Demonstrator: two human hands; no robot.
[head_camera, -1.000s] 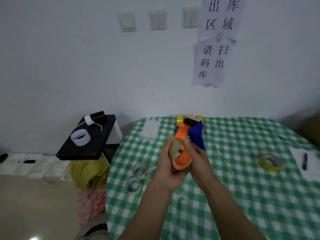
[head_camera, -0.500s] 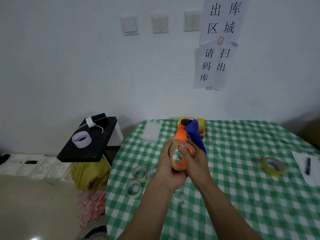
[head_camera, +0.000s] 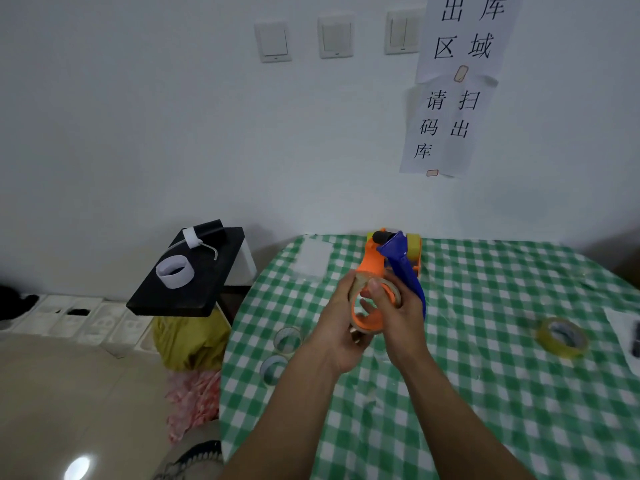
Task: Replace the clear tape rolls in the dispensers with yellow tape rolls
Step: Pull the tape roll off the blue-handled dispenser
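Both hands hold a dispenser (head_camera: 375, 263) in the air above the tabletop (head_camera: 485, 393), near its rounded left edge. The cloth to the right lies open as far as the yellow roll (head_camera: 564, 353), which lies flat, well apart. The dispenser has a smooth orange plastic body and a blue handle. Its roll (head_camera: 389, 285) is a glossy tan ring on the hub. The left hand (head_camera: 341, 336) has its fingers curled round the roll from the left. The right hand (head_camera: 401, 313) is clamped on the handle, with its thumb on the roll's face. Two clear loose rolls (head_camera: 277, 342) lie just left of the wrists. A second dispenser (head_camera: 414, 245) is mostly hidden behind the first. A paper (head_camera: 620, 320) is cut off at the right edge.
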